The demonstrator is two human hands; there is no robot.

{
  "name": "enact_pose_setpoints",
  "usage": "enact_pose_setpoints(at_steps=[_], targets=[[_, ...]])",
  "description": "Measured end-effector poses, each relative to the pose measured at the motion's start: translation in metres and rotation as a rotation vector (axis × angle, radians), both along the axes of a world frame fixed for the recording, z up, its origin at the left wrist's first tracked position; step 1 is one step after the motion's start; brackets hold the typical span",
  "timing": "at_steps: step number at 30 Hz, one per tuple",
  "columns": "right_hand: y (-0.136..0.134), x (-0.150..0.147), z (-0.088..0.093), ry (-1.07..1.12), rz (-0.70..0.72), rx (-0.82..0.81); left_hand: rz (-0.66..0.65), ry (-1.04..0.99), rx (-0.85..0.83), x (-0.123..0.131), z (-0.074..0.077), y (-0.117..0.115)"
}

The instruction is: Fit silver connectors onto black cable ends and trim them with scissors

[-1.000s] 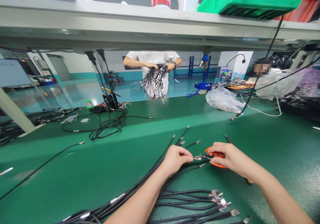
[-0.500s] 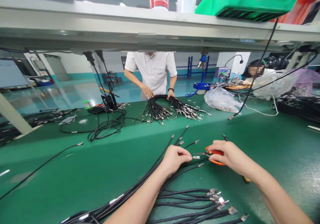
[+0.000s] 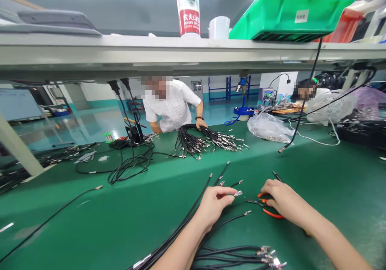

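Green counter (image 3: pixel 120 217). Near side: black cables (image 3: pixel 230 258) with metal connector ends, most ends pointing right. Lone cable (image 3: pixel 54 213) at left. Back middle: arched cable bundle (image 3: pixel 188 141), ends splayed. Back left: tangled cord (image 3: pixel 120 177). Back right: clear plastic bag (image 3: pixel 269 127), white cord (image 3: pixel 319 141). Dark pointed tool (image 3: pixel 276 176), partly hidden. White shelf (image 3: pixel 120 55) above: red-and-white tub (image 3: pixel 189 21), white cup (image 3: pixel 219 27), green bin (image 3: pixel 289 13).

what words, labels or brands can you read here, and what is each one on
"农夫山", on the red-and-white cup on the shelf; the rest curves out of sight.
"ONGFU SPR", under it on the same cup; its ends are unclear.
Smaller line below that: too small to read.
White label on the green bin: too blurred to read.
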State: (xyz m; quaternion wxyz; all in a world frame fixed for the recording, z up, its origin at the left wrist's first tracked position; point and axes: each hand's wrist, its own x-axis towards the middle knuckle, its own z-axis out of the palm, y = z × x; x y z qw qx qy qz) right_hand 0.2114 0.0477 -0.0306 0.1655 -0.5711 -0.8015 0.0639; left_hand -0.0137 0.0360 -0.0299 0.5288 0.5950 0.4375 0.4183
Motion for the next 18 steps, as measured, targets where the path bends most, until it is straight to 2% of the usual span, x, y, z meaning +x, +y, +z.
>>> enact_pose_setpoints(at_steps=[2,6,9,14,18], targets=[[-0.004,-0.01,0.005,0.139,0.035,0.039,0.02,-0.013,-0.012,0.002,-0.002,-0.001],[-0.016,-0.037,0.012,0.403,0.121,-0.088,0.029,-0.035,-0.031,0.007,-0.007,-0.004],[-0.022,-0.049,0.011,0.413,0.12,-0.087,0.029,-0.041,-0.025,0.009,-0.007,-0.006],[-0.026,-0.054,0.013,0.403,0.162,-0.019,0.046,-0.027,0.055,0.012,-0.005,-0.008],[-0.029,-0.057,0.013,0.442,0.182,0.016,0.098,-0.099,-0.004,0.015,-0.001,-0.011]])
